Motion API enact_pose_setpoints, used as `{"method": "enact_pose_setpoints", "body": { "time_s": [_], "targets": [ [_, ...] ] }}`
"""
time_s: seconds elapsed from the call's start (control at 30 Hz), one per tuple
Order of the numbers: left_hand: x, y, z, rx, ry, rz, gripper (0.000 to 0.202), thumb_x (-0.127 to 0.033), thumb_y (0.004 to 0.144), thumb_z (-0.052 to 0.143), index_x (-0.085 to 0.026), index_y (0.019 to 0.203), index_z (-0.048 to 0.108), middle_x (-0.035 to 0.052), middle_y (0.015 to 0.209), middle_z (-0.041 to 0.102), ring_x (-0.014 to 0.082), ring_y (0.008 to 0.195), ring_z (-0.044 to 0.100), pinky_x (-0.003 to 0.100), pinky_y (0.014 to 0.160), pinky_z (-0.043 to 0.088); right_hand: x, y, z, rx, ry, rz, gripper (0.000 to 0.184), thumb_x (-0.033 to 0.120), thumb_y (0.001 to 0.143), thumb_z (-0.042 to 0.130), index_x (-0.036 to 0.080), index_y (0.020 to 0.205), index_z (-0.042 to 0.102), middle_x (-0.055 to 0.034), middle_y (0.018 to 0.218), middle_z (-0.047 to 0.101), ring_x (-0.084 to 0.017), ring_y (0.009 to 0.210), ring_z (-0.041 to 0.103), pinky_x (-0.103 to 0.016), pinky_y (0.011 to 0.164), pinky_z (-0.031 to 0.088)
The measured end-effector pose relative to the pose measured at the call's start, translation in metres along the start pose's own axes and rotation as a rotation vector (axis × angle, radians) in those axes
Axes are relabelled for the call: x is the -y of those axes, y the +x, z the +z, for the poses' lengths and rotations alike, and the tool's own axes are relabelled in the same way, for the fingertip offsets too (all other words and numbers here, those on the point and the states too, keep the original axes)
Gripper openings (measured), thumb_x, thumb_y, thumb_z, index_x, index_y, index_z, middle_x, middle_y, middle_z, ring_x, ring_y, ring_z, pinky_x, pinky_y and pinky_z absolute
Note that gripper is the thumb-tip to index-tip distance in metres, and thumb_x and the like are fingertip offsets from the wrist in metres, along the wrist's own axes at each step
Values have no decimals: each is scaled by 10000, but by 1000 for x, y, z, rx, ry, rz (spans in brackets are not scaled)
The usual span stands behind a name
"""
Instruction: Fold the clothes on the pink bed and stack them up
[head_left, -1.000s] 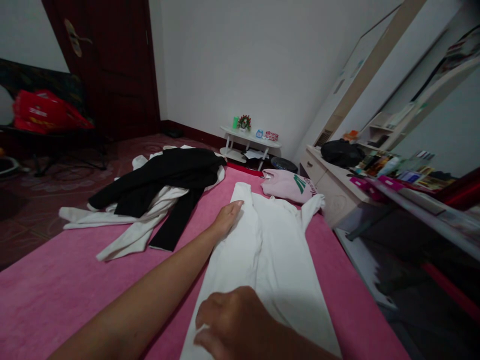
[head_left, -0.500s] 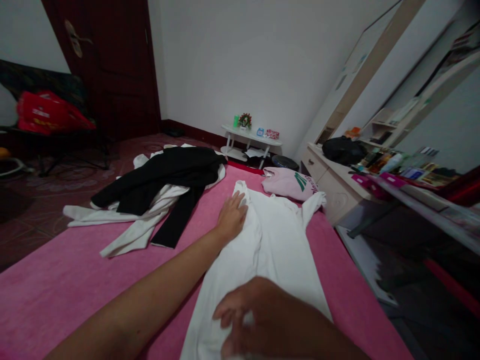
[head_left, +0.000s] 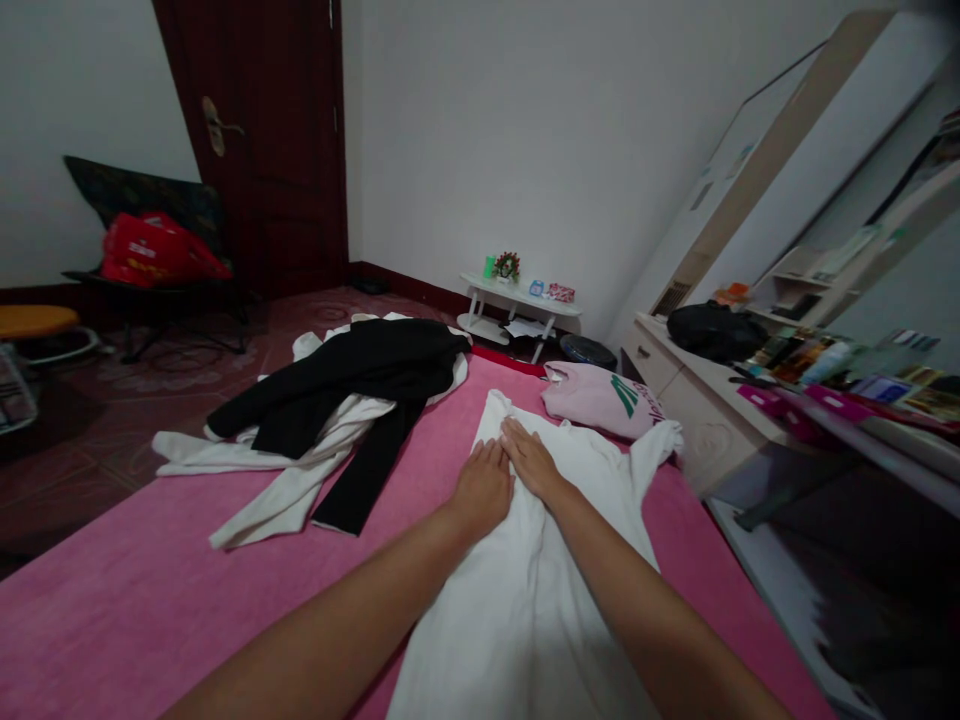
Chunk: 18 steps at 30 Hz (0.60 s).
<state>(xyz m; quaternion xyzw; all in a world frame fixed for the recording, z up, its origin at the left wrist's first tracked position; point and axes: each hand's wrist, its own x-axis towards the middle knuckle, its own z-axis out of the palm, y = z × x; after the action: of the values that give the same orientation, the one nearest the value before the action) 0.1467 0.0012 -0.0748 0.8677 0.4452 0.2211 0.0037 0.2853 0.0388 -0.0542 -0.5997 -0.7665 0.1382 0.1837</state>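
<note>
A white long shirt (head_left: 517, 590) lies spread on the pink bed cover (head_left: 285, 580), its left side folded inward. My left hand (head_left: 484, 488) rests flat on the shirt's left edge, fingers stretched forward. Right beside it, my right hand (head_left: 529, 458) presses flat on the cloth near the folded shoulder. Both hands are open and hold nothing. A short sleeve (head_left: 654, 455) sticks out at the shirt's right side. Past the shirt's far end lies a folded pink garment (head_left: 600, 398) with green print.
A pile of clothes, with a black garment (head_left: 360, 375) over white ones, lies at the bed's left far edge. Beyond the bed stands a small white table (head_left: 517, 290). A dresser (head_left: 690, 430) crowded with bottles borders the right. A red bag (head_left: 161, 250) sits on a chair.
My right hand has moved forward from the near part of the shirt to beside my left hand and now lies flat. The left hand stays on the shirt's edge. The view has shifted.
</note>
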Motion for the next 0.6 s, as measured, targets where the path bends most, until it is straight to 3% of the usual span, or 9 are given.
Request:
{"method": "enact_pose_setpoints", "body": {
  "time_s": [0.17, 0.37, 0.5, 0.6],
  "targets": [
    [-1, 1, 1, 34, -20, -27, 527, -267, 958, 320, 6, 1402, 396, 216, 1454, 403, 307, 1372, 343, 451, 1149, 231, -8, 37, 1, 58, -169, 14, 595, 476, 999, 156, 163, 1485, 298, -84, 1564, 195, -185, 1453, 124, -465, 1165, 65],
    [1, 2, -3, 52, -46, -41, 516, -272, 960, 327, -6, 1396, 405, 215, 1448, 412, 301, 1371, 343, 437, 1142, 249, -11, 67, 6, 115, -226, 82, 606, 507, 989, 164, 199, 1510, 211, -58, 1585, 83, -217, 1460, 80, -561, 1139, 90],
    [5, 0, -10, 55, -84, -43, 506, -288, 941, 392, -76, 1400, 411, 177, 1440, 434, 269, 1344, 383, 433, 1135, 264, -9, 58, 7, 122, -152, 104, 612, 508, 984, 176, 191, 1504, 230, -46, 1586, 64, -229, 1461, 65, -577, 1138, 74],
    [8, -1, -12, 78, -87, -37, 503, -304, 946, 384, -77, 1394, 411, 168, 1449, 422, 257, 1355, 363, 435, 1138, 253, -10, 31, 5, 139, -81, 73, 576, 483, 986, 174, 227, 1493, 271, -19, 1583, 104, -215, 1461, 69, -555, 1148, 73]
  ]
}}
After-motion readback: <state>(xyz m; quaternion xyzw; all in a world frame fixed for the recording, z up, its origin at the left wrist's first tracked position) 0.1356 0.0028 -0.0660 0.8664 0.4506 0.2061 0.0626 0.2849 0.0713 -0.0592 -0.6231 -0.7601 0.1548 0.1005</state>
